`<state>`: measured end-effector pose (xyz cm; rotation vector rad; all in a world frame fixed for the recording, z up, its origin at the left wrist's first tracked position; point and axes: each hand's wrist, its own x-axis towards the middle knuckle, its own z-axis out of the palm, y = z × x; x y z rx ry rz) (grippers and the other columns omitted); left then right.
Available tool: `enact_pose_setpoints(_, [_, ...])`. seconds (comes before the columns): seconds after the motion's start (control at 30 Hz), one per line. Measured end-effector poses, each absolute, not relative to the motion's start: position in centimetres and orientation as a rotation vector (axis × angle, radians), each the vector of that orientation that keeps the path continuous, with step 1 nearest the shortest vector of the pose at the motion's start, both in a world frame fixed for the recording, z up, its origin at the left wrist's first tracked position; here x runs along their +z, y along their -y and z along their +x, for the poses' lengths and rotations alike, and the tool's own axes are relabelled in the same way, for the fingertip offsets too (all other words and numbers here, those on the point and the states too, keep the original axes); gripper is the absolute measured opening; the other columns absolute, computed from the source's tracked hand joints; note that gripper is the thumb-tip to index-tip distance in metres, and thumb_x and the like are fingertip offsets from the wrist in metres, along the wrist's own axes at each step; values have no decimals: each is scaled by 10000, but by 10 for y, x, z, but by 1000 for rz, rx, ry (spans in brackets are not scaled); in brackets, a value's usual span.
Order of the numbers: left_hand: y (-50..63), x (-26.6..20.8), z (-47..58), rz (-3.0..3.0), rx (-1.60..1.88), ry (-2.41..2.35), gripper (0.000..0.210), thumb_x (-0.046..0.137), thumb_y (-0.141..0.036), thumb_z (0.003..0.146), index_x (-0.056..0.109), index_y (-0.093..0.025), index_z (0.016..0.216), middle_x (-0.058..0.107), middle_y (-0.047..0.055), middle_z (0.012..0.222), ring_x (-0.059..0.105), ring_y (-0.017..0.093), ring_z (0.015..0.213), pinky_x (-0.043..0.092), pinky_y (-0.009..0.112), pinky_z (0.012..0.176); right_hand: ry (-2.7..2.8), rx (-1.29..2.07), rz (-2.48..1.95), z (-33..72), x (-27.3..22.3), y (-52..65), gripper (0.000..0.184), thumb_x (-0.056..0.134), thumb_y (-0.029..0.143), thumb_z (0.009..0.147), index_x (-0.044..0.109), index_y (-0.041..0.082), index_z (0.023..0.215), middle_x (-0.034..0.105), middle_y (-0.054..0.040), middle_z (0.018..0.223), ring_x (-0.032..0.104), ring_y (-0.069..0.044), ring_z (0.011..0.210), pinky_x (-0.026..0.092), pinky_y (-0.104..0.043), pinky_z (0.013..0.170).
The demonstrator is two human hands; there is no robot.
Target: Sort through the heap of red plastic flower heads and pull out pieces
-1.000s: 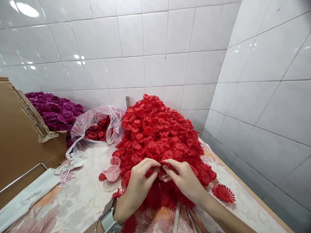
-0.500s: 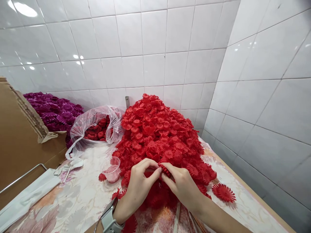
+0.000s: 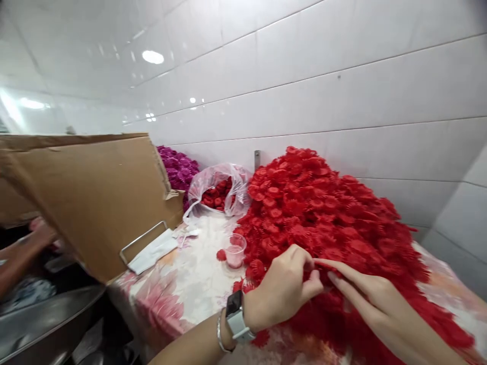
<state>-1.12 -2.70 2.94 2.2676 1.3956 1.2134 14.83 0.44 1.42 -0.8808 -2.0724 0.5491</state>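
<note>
Both hands meet in front of a large heap of red artificial flowers (image 3: 304, 203) with fringed petals. My left hand (image 3: 285, 284), wearing a watch and a bracelet at the wrist, has its fingers curled and closed at the edge of a red artificial flower (image 3: 327, 270). My right hand (image 3: 369, 294) pinches the same flower between thumb and forefinger. The fingers hide much of the flower, and motion blurs it. To the left of my hands stands a small clear plastic cup (image 3: 235, 252) with pinkish contents.
A clear plastic bag (image 3: 239, 182) of darker red pieces lies behind the cup. Purple flowers (image 3: 177, 167) are piled beyond a cardboard box (image 3: 102, 203). A white strip (image 3: 154, 251) lies by a metal wire frame. At far left are another person's arm (image 3: 26, 253) and a metal basin (image 3: 49, 314).
The view has swung left, bringing the whole box, the other person's arm and the basin into sight. My hands remain together on the red flower, fingers slightly shifted.
</note>
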Motion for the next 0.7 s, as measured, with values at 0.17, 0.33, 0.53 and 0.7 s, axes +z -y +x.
enact_pose_setpoints(0.17, [41,25,-1,2299,1300,-1485,65,492,-118,753,473,-176,774,531,24,775,509,131,668,447,238,650,1779,678,-1017,156,20,-8,321,508,489,706,664,235,826,716,-78,824,667,-272,738,551,-355,612])
enact_pose_setpoints(0.33, [45,37,-14,2215,1467,-1622,74,437,-120,794,473,-182,778,525,23,771,510,140,725,434,244,683,1448,698,-1179,169,38,-13,302,469,463,752,575,212,882,674,-59,653,554,-155,448,476,-310,531])
enact_pose_setpoints(0.53, [-7,90,-43,2307,1317,-1831,66,537,-122,753,549,-175,716,584,35,829,530,177,855,411,302,818,1526,818,-1012,163,40,-16,306,469,394,760,564,165,939,645,-20,636,585,-156,495,481,-319,610])
enact_pose_setpoints(0.7, [-21,85,-32,2331,1296,-1710,96,518,-126,767,604,-167,759,643,33,802,581,163,774,432,293,771,1573,1010,-879,153,33,-16,287,463,337,763,563,143,948,649,-60,828,645,-173,636,518,-343,695])
